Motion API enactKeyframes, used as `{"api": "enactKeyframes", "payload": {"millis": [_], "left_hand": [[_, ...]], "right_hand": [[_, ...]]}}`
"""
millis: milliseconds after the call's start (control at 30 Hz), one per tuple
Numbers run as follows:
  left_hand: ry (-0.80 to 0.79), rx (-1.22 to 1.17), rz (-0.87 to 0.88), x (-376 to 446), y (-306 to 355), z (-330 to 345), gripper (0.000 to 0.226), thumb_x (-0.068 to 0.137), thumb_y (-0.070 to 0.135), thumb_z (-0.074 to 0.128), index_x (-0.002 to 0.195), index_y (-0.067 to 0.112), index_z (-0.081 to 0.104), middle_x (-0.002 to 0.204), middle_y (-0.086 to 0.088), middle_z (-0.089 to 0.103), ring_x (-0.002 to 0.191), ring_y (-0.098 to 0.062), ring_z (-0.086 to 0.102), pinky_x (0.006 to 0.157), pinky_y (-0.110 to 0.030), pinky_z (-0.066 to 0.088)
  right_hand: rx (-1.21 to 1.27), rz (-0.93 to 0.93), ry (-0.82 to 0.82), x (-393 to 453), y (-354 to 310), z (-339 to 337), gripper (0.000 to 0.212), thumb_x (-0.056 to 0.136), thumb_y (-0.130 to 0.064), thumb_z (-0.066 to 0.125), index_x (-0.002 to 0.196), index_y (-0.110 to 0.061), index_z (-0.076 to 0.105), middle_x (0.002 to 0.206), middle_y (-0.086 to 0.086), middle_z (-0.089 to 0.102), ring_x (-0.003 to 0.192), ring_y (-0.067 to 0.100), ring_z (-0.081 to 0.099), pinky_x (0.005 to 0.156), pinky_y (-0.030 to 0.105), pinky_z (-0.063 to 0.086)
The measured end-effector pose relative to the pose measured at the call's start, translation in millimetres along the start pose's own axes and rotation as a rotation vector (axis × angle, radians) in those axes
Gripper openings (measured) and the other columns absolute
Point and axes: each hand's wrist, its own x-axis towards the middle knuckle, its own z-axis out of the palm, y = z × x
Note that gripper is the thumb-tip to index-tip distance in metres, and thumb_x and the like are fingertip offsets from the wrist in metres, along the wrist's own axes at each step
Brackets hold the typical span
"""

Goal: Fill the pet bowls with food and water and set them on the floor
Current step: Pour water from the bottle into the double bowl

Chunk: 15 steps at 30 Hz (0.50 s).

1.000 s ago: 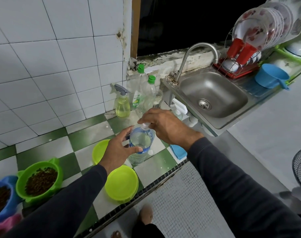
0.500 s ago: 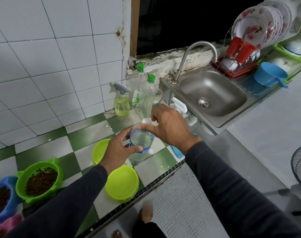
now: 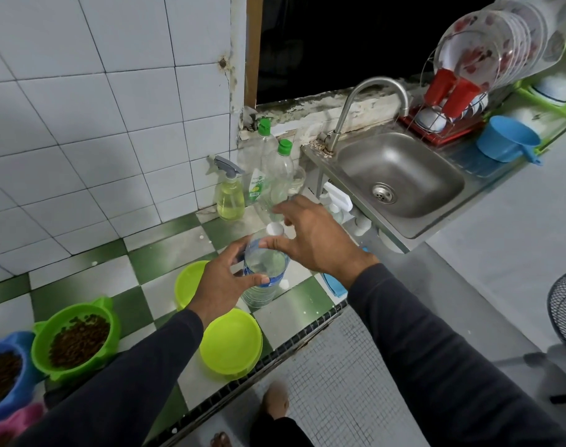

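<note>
The water bottle (image 3: 265, 275) stands on the counter (image 3: 165, 250) behind the empty lime bowl (image 3: 231, 340), gripped around its body by the left hand (image 3: 225, 282). The right hand (image 3: 317, 240) is spread loosely above the white cap (image 3: 275, 228), holding nothing. Thin, likely crushable plastic, part full, is best held mid-body.

A steel sink (image 3: 401, 175) with a curved tap (image 3: 365, 101) is set at the right. A spray bottle (image 3: 230, 195) and two green-capped bottles (image 3: 277, 169) are stood against the tiled wall. Far right, plates (image 3: 488, 50) and red cups (image 3: 449, 91) are racked, with a blue scoop (image 3: 506, 143) beside. A fan (image 3: 565, 304) is seen on the floor.
</note>
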Motion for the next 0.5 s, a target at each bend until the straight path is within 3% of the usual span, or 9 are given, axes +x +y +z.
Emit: {"api": "enactKeyframes", "payload": {"millis": [67,133,267,400,500], "left_hand": [[0.006,0.008,-0.004,-0.7,-0.1,0.7,0.086,0.067,0.011,0.096,0.137,0.045,0.059,0.125,0.018,0.070,0.125,-0.008,0.060,0.095,-0.038,0.060],[0.012,0.008,-0.008,-1.0,-0.3,2.0,0.088,0.067,0.011,0.096,0.141,0.040,0.058,0.126,0.017,0.069,0.126,-0.009,0.060,0.095,-0.037,0.060],[0.013,0.012,-0.011,-0.1,-1.2,2.1,0.089,0.068,0.012,0.096,0.145,0.035,0.056,0.130,0.014,0.068,0.127,-0.009,0.059,0.097,-0.038,0.059],[0.010,0.008,-0.006,0.9,-1.7,3.2,0.087,0.067,0.011,0.096,0.141,0.037,0.059,0.128,0.014,0.069,0.127,-0.010,0.060,0.096,-0.038,0.059],[0.011,0.014,-0.001,0.5,-2.9,3.6,0.086,0.067,0.011,0.096,0.139,0.039,0.059,0.127,0.016,0.069,0.127,-0.010,0.060,0.097,-0.039,0.059]], "right_hand": [[0.067,-0.105,-0.057,-1.7,1.2,-0.9,0.047,0.090,-0.030,0.074,0.134,-0.020,0.064,0.111,0.002,0.055,0.091,0.016,0.054,0.082,0.033,0.047],[0.051,-0.112,-0.061,-1.1,0.4,-0.1,0.040,0.090,-0.015,0.073,0.130,-0.018,0.068,0.111,0.004,0.055,0.093,0.018,0.054,0.082,0.035,0.049],[-0.044,-0.014,-0.064,1.4,-6.3,0.3,0.031,0.095,-0.035,0.067,0.120,-0.016,0.064,0.112,0.004,0.052,0.098,0.029,0.059,0.083,0.042,0.051],[-0.216,0.021,-0.020,1.2,-7.8,2.7,0.051,0.094,-0.061,0.054,0.107,-0.011,0.058,0.105,0.008,0.058,0.090,0.027,0.057,0.069,0.034,0.041],[-0.171,0.027,-0.023,-0.4,-6.6,0.5,0.059,0.090,-0.068,0.055,0.105,-0.011,0.058,0.100,0.006,0.059,0.086,0.025,0.056,0.067,0.033,0.036]]}}
